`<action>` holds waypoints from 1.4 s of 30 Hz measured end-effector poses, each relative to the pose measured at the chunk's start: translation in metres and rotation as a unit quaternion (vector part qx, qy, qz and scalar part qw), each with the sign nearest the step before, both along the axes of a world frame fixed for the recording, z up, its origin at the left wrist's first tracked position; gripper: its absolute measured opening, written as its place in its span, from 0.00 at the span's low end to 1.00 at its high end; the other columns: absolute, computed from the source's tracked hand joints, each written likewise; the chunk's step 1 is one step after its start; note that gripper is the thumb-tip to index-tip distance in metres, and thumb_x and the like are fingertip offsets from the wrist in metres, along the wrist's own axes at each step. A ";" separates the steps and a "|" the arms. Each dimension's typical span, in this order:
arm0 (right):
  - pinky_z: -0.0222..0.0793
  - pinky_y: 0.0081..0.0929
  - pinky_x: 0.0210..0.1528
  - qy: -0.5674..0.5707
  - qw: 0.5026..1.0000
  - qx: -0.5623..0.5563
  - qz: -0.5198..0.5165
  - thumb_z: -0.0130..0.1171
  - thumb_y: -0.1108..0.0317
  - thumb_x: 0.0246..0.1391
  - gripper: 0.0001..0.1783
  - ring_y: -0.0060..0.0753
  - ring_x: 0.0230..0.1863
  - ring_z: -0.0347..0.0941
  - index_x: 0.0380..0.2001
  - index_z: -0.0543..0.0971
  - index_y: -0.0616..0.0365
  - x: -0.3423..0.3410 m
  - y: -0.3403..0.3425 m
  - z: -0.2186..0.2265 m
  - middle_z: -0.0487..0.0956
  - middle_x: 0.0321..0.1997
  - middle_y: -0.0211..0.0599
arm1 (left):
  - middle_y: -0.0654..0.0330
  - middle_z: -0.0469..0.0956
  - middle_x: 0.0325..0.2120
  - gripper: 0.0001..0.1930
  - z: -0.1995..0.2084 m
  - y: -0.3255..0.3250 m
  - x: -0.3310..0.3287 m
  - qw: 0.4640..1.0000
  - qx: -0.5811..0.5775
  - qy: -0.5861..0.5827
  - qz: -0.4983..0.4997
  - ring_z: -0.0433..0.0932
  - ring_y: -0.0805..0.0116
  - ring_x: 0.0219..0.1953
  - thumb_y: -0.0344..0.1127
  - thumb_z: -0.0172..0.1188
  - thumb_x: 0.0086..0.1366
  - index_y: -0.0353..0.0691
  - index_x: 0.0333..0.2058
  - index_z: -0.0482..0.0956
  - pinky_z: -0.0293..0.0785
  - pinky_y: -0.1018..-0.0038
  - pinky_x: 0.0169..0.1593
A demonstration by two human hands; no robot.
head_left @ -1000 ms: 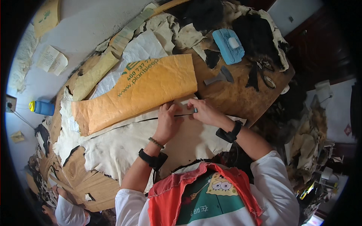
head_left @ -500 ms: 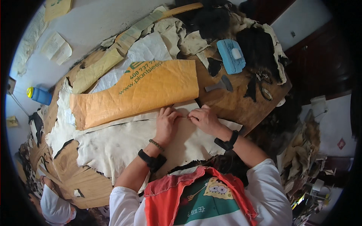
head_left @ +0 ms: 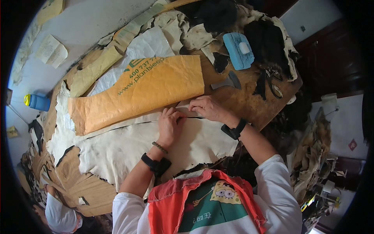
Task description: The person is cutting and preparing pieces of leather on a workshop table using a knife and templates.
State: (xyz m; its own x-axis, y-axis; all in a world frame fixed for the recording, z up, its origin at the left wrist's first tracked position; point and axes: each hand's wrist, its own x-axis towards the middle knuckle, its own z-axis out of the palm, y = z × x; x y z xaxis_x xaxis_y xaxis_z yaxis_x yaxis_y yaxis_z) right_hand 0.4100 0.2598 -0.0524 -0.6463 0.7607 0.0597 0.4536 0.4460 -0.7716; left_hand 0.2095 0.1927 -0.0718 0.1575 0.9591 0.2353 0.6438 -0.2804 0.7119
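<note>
A large pale hide (head_left: 113, 150) with ragged edges lies flesh side up across the near part of the wooden table. Along its far side runs a thin dark slit, with a narrow pale strip beyond it. My left hand (head_left: 170, 125) rests at this slit, fingers bent and pinched on the hide's edge. Just beyond and to the right, my right hand (head_left: 206, 108) has thumb and fingers closed on the pale strip. An orange paper pattern (head_left: 148, 87) with green print covers the hide's far part and reaches almost to both hands.
Beyond the hands lie a blue block (head_left: 237, 58) with a white piece on it and a dark fan-shaped blade (head_left: 230, 81). Black fur pieces (head_left: 265, 48) and scissors (head_left: 276, 89) sit far right. A blue bottle (head_left: 38, 102) stands left. Another person's sleeve (head_left: 58, 210) shows lower left.
My right hand has moved slightly away from me, apart from the left hand. The hide's edge near the right hand has shifted, and the gap along the slit there looks wider.
</note>
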 end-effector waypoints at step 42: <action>0.70 0.37 0.32 -0.084 0.991 0.104 0.027 0.58 0.67 0.55 0.06 0.46 0.29 0.76 0.33 0.74 0.55 -0.007 -0.005 0.014 0.78 0.27 0.38 | 0.61 0.75 0.29 0.05 0.006 -0.002 -0.001 1.000 0.000 -0.014 -0.009 0.72 0.58 0.38 0.30 0.65 0.50 0.43 0.28 0.81 0.66 0.65 0.44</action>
